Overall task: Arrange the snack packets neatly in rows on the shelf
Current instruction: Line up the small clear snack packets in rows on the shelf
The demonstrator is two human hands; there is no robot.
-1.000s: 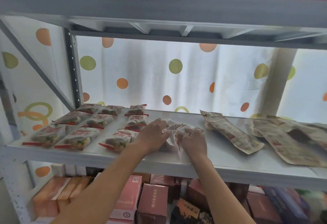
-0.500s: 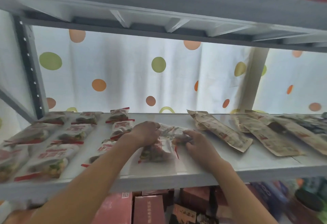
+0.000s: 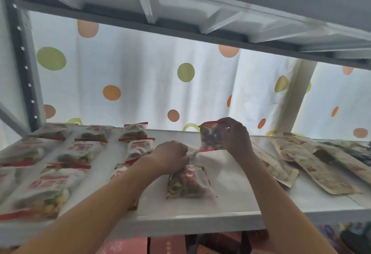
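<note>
**shelfnoob:** where's the packet you're working on?

**me:** The lifted packet (image 3: 211,136) is in my right hand (image 3: 235,140), pinched by its top edge and held upright over the shelf (image 3: 230,203). My left hand (image 3: 170,158) is curled on the top of another packet (image 3: 187,182) lying flat mid-shelf. The neat rows (image 3: 80,153) sit to the left, and the brown pouches (image 3: 313,165) overlap on the right.
</note>
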